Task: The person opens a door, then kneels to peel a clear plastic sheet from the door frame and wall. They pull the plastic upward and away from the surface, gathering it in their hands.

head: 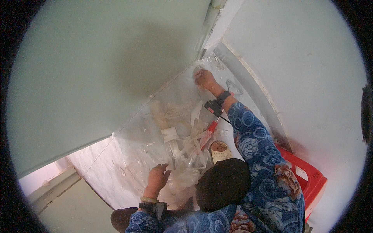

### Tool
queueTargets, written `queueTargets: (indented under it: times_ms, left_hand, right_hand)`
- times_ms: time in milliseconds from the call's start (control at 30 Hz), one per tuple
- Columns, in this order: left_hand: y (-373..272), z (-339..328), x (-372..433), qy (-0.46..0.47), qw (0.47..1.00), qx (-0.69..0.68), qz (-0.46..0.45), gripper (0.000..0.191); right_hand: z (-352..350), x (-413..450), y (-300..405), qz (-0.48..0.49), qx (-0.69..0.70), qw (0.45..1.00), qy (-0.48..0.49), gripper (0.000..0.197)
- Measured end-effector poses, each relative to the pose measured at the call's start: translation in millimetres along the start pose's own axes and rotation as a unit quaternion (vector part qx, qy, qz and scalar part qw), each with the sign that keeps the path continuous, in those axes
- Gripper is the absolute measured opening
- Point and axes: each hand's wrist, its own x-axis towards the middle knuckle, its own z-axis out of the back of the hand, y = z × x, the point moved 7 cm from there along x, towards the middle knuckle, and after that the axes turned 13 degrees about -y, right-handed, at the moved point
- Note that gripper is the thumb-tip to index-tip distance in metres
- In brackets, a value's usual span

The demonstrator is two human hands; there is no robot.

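Observation:
My right hand (205, 79) reaches to the floor corner by the lower edge of a pale green door-like panel (96, 58). Its fingers are curled and blurred beside clear plastic film (212, 62), and I cannot tell whether they grip it. Over a heap of crumpled clear plastic bags (183, 171), my left hand (157, 178) hangs with fingers bent and apart, holding nothing. A white folded piece (170, 134) lies among the bags. Right of it is a red-handled object (212, 126), partly wrapped in plastic. Both wrists wear dark bands.
A sandalled foot (220, 150) stands on the floor beside my dark-clad knee (224, 186). On the right, a red plastic crate or stool (316, 177) rests near the pale wall (291, 58). Another pale panel (78, 204) is at lower left.

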Motion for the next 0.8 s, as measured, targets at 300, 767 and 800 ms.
queueTargets:
  times_ms: [300,767,800]
  left_hand:
    - [2.4,-6.4,-1.8,0.021,0.999,0.037,0.003,0.030]
    - [3.6,-0.9,-0.9,0.012,0.999,0.011,0.034,0.029]
    - [3.3,-2.1,-0.9,0.007,1.000,0.016,0.025,0.029]
  right_hand:
    - [57.2,25.0,41.3,-0.120,0.041,0.967,-0.220,0.027]
    - [82.1,-13.9,-36.6,-0.222,0.045,0.922,-0.313,0.021]
    - [81.9,-13.8,-28.7,-0.152,0.076,0.935,-0.311,0.022]
